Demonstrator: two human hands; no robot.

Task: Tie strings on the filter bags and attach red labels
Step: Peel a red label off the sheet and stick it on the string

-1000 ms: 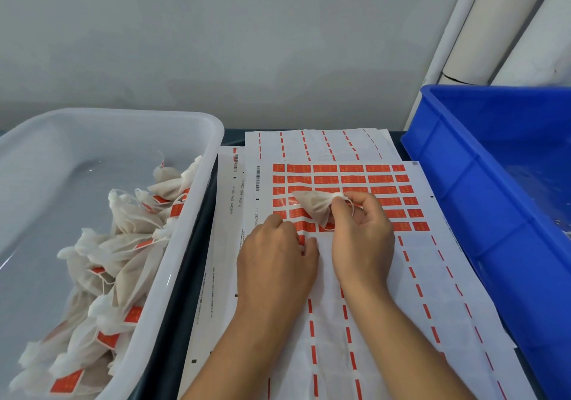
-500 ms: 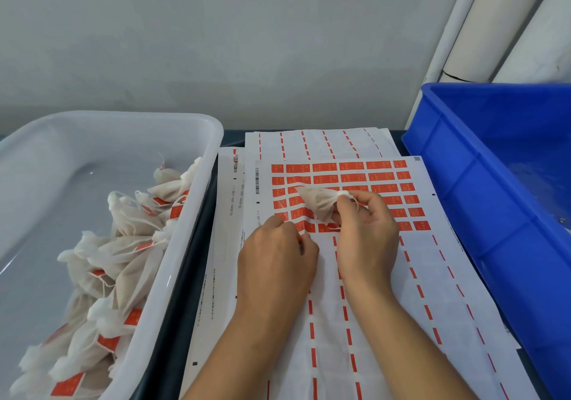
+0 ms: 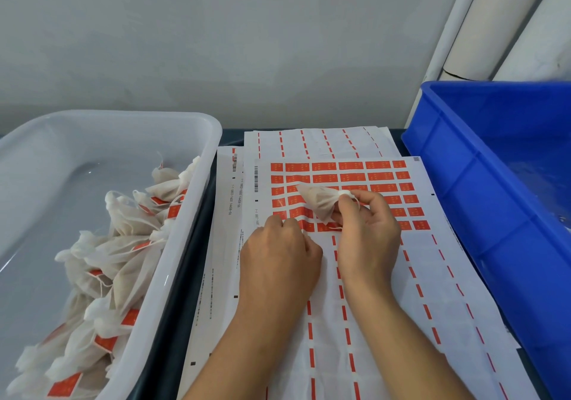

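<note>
Small beige filter bag [image 3: 319,203] was held tilted above the label sheet [image 3: 386,263]; its red labels [image 3: 352,177] filled the top rows, lower rows peeled.

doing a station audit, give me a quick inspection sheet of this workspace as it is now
surface: dark table, mostly covered by label sheets.
job's things: top label sheet keeps red labels only in its far rows; filter bag held above it; finished labelled bags piled in white tub.
clutter: spent sheets underneath.
hands: right hand pinches the bag's tied neck; left hand curled on the sheet's labels, fingertips hidden.
cables: nothing seen.
surroundings: blue crate on the right, grey wall, white rolls.
</note>
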